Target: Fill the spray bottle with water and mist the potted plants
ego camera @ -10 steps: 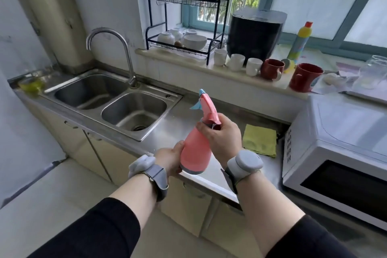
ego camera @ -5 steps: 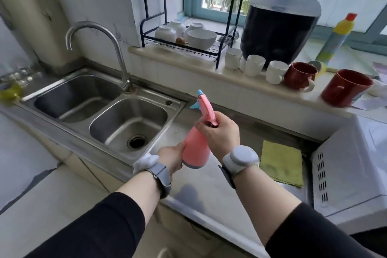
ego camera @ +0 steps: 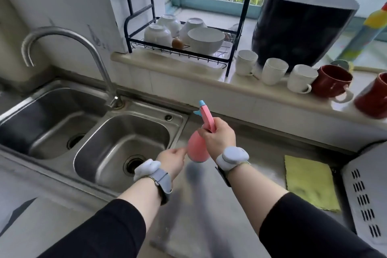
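Observation:
A pink spray bottle (ego camera: 196, 150) with a blue nozzle tip hangs above the steel counter, just right of the double sink (ego camera: 180, 118). My right hand (ego camera: 218, 138) is shut around its neck and spray head. My left hand (ego camera: 172, 160) touches the lower left side of the bottle's body with its fingertips. The curved steel faucet (ego camera: 83, 43) rises behind the sink, its spout over the left basin. No potted plants are in view.
A black dish rack (ego camera: 234, 54) with white bowls stands on the sill behind. White cups (ego camera: 274, 70) and red mugs (ego camera: 330, 80) line the ledge beside a dark appliance (ego camera: 301, 25). A yellow cloth (ego camera: 310, 182) lies on the counter, next to a white microwave (ego camera: 368, 195).
The view has moved closer to the sink and counter. The bottle has tilted more. My left hand has slipped from cupping the base to touching its side.

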A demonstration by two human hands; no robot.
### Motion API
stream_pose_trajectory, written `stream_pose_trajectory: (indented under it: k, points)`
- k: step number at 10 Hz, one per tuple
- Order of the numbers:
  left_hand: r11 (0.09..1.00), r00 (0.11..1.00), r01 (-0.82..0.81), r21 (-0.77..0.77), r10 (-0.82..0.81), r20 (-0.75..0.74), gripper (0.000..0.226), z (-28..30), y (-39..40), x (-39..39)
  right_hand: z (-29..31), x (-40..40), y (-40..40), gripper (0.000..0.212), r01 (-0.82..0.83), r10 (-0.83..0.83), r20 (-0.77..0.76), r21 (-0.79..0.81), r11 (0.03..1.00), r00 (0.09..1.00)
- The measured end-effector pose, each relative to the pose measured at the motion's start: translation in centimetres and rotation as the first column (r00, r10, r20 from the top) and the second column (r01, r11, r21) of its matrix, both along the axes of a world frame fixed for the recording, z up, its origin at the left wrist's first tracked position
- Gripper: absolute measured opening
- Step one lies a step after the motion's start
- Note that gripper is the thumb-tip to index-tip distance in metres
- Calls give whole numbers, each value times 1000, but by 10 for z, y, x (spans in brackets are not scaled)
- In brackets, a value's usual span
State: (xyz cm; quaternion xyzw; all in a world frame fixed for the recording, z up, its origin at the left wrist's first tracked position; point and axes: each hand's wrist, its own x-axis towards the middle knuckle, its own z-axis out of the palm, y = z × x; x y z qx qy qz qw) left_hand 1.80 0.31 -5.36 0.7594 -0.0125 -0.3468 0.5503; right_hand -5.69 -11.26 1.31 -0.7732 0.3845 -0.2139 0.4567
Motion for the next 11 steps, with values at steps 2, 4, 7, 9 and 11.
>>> stream_pose_trajectory:
  k: [2, 4, 7, 9, 11]
  points:
    - [1000, 999, -12, 17, 11, 44, 29, -17, -7, 29, -25, 35, -12, 4, -32, 26, -142, -42, 999, 989]
    - [1000, 999, -26, -1, 26, 21, 26, -29, -8, 36, -42, 50, -18, 8, -49, 43, -220, -24, 998, 975]
    - [997, 999, -30, -69, 30, -11, 25, -16, -14, 31, -47, 56, -24, 14, -127, 104, -333, -48, 991, 937]
    - [993, 997, -75, -86, 78, 24, 22, -3, -12, 29, -36, 55, -26, 16, -210, 192, -367, -9, 978, 910]
    - [984, 990, -110, -139, 121, 73, 22, 22, -7, 24, -19, 43, -25, 57, -217, 152, -367, -143, 966, 918]
